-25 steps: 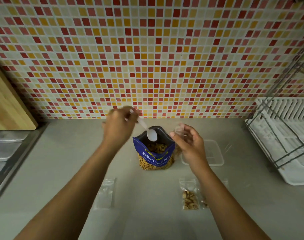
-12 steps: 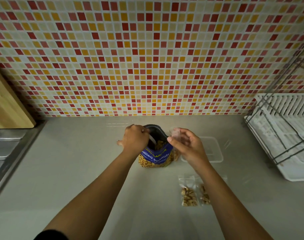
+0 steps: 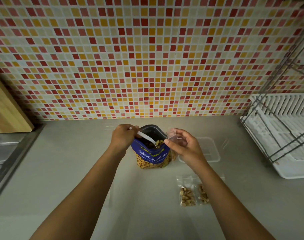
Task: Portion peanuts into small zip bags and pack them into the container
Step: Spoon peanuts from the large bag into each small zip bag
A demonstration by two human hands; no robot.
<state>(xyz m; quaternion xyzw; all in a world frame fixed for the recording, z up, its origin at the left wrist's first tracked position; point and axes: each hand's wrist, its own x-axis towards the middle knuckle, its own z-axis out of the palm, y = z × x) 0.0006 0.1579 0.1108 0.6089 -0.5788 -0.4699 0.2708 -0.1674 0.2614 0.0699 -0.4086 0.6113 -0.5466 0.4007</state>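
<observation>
A blue bag of salted peanuts [image 3: 152, 158] stands open at the middle of the counter. My left hand [image 3: 122, 136] grips a white plastic spoon [image 3: 146, 137] whose bowl, loaded with peanuts, sits at the bag's mouth. Just right of the bag, my right hand [image 3: 184, 144] pinches a small clear zip bag [image 3: 172, 135] held open. Two small zip bags with peanuts [image 3: 187, 195] [image 3: 203, 194] lie flat near my right forearm. A clear plastic container [image 3: 211, 151] rests behind my right hand.
A white dish rack [image 3: 284, 132] with a wire frame fills the right side. A wooden cutting board [image 3: 7, 110] leans at the left, above a steel sink edge [image 3: 11, 153]. The tiled wall rises behind the counter.
The spoon went down into the peanut bag and has come up to its mouth carrying peanuts. My right hand kept the small zip bag beside the bag.
</observation>
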